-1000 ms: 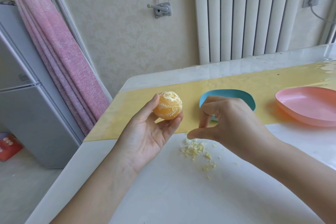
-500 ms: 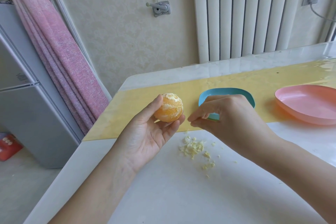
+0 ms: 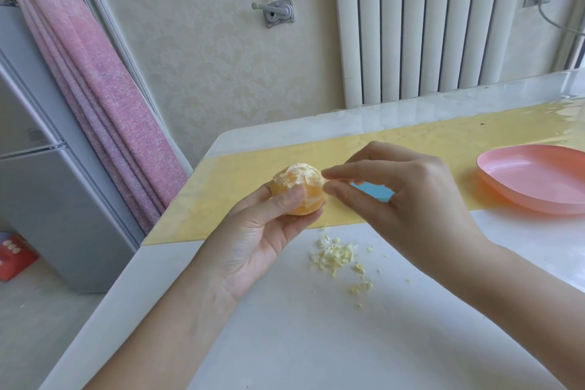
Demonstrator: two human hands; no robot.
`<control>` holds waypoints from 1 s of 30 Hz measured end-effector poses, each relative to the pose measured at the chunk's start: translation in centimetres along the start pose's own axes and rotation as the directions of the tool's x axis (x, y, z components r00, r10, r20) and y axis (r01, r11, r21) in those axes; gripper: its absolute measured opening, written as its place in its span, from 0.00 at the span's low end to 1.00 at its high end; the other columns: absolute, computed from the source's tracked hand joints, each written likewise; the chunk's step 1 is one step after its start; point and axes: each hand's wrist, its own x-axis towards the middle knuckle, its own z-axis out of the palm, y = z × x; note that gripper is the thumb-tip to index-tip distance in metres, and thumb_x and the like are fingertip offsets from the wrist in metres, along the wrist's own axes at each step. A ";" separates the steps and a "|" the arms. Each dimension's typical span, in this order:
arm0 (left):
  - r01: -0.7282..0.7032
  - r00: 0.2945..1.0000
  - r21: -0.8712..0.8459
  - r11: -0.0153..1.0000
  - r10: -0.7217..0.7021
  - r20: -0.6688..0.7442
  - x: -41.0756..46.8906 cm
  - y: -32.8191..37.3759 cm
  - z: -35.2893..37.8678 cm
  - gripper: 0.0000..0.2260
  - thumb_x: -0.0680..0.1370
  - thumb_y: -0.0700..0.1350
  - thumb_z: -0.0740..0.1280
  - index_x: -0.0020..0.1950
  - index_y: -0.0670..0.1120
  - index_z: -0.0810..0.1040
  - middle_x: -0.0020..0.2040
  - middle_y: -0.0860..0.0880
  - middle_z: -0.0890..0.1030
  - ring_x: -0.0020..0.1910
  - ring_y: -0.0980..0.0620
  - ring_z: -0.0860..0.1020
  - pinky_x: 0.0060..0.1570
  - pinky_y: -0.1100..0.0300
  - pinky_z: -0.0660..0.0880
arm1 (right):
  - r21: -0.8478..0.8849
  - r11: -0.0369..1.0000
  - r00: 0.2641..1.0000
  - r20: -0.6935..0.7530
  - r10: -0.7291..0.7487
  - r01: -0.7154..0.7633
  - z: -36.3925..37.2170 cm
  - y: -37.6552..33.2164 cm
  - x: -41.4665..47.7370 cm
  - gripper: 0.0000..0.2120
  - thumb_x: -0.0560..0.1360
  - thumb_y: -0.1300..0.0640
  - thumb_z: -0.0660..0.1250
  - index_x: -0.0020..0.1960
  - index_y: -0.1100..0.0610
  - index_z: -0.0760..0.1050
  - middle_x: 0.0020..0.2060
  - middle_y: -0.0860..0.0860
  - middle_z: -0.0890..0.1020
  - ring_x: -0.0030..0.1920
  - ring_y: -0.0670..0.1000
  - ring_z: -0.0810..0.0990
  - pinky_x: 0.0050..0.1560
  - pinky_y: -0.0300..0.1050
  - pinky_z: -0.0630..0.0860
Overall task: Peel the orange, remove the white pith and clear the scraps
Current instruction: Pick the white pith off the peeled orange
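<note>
Above the white counter (image 3: 285, 342), the left hand (image 3: 262, 231) curls thumb and fingers round the peeled orange (image 3: 300, 180). The right hand (image 3: 411, 196) meets its right side with thumb and forefinger; whether they pinch pith is unclear. Pith scraps (image 3: 335, 255) lie between the wrists.

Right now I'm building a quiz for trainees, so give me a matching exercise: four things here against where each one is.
Things: 1 orange; 2 pith scraps; 3 pink dish; 4 blue dish.
Places: A mostly hidden behind the right hand; B held in the left hand; C on the yellow mat, at right; D loose on the white tabletop.
Pairs: 1-B; 2-D; 3-C; 4-A.
</note>
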 end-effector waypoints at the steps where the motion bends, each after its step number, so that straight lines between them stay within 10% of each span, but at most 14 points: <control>1: -0.014 1.000 0.018 1.000 0.014 -0.023 0.0 -0.1 0.1 0.26 0.62 0.35 0.79 0.58 0.34 0.77 0.52 0.40 0.84 0.48 0.46 0.84 0.46 0.56 0.82 | 0.005 1.000 1.000 -0.021 -0.014 0.014 0.0 -0.2 -0.1 0.08 0.73 0.51 0.69 0.46 0.53 0.85 0.37 0.43 0.80 0.38 0.42 0.77 0.42 0.30 0.70; 8: -0.141 0.978 0.214 0.967 0.170 -0.122 -0.4 -0.9 0.7 0.30 0.62 0.32 0.78 0.61 0.40 0.73 0.54 0.40 0.83 0.51 0.46 0.83 0.52 0.56 0.80 | -0.107 0.994 0.995 -0.090 -0.036 0.026 0.6 -0.7 -0.5 0.05 0.71 0.54 0.70 0.40 0.52 0.85 0.32 0.44 0.81 0.32 0.49 0.78 0.33 0.45 0.75; 14: -0.294 0.915 0.443 0.847 0.384 -0.126 -0.5 -1.6 0.9 0.34 0.50 0.47 0.80 0.54 0.51 0.74 0.46 0.54 0.84 0.46 0.55 0.83 0.42 0.65 0.77 | -0.098 0.993 0.994 -0.088 0.057 -0.066 0.4 -1.0 -0.4 0.06 0.69 0.52 0.69 0.37 0.51 0.84 0.30 0.43 0.82 0.31 0.42 0.79 0.33 0.40 0.74; 30: -0.348 0.909 0.431 0.833 0.412 -0.064 -0.4 -1.1 1.1 0.33 0.53 0.44 0.80 0.55 0.50 0.74 0.46 0.53 0.84 0.46 0.54 0.83 0.44 0.64 0.77 | 0.097 0.977 0.981 0.012 0.191 -0.192 -0.2 -1.4 0.0 0.05 0.68 0.53 0.70 0.41 0.52 0.84 0.34 0.41 0.83 0.40 0.38 0.80 0.44 0.28 0.73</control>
